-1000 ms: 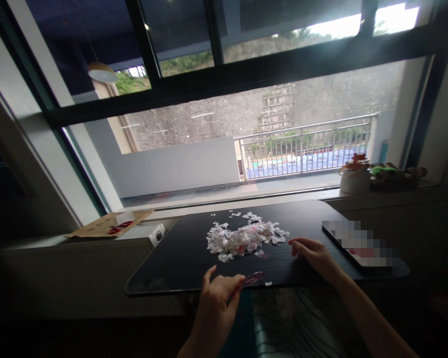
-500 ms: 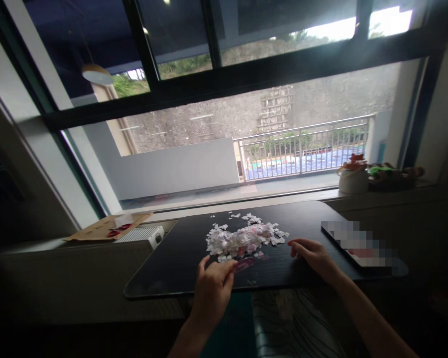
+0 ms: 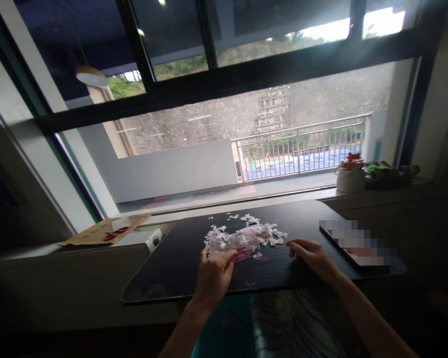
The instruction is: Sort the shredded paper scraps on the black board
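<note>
A heap of torn white and pinkish paper scraps lies on the dark tabletop. At the near side of the heap is my left hand, its thumb and fingers closed on a see-through pinkish strip. That strip lies flat and long against the scraps; its exact kind is unclear. My right hand rests on the table to the right of the heap, fingers loosely bent and apart, with nothing visible in them. A few loose scraps are scattered behind the pile.
A flat, blurred-out tablet-like object lies at the table's right. On the left ledge are brown paper and red-handled scissors, beside a white radiator. A white pot stands on the sill below the window.
My left hand has moved slightly forward, bringing the pinkish strip up against the near edge of the scraps. My right hand stays in nearly the same place.
</note>
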`<state>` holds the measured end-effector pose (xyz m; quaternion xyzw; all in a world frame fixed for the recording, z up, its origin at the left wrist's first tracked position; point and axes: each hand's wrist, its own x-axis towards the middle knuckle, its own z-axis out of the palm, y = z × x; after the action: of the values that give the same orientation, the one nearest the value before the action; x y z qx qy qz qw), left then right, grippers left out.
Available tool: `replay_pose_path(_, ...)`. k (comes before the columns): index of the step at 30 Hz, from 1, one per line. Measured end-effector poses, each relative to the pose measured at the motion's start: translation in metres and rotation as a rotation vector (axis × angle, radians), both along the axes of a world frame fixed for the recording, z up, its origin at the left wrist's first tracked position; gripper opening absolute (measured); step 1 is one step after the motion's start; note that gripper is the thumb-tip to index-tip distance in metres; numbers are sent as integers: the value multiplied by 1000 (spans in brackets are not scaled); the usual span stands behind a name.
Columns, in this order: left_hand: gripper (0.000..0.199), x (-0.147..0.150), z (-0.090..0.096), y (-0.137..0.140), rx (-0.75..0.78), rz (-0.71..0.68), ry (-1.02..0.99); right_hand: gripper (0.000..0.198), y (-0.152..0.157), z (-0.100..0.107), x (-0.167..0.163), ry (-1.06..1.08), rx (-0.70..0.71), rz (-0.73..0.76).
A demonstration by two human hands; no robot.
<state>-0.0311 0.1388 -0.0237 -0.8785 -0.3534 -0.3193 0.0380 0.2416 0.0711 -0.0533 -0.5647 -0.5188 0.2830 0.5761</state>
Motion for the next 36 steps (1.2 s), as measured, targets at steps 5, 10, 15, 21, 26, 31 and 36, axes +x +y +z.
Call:
replay_pose_path(5,25,13,5,0,5,-26,25,38,1,-2,1,-3,10,3)
replay_pose_path(10,25,12,5,-4,-7,-30,50,38,2,-4,2,-9,12,5)
replay_pose_path(15,24,-6,9,-14,-28,-32,69,37,3,-6,3,-14,12,12)
replay_pose_path(21,24,-7,10,-11,-9,-6,35,37,2,-4,2,-13,5,-2)
replay_pose_path(26,24,-15,-2,-17,-55,-49,3,36,1,-3,2,-14,3,-4)
replay_pose_path(31,22,-23,-14,-13,-19,-17,-87,35,3,-7,4,-29,28,17)
replay_pose_path(36,24,-17,-21,-12,-26,-26,-85,38,2,-5,2,-19,16,-8)
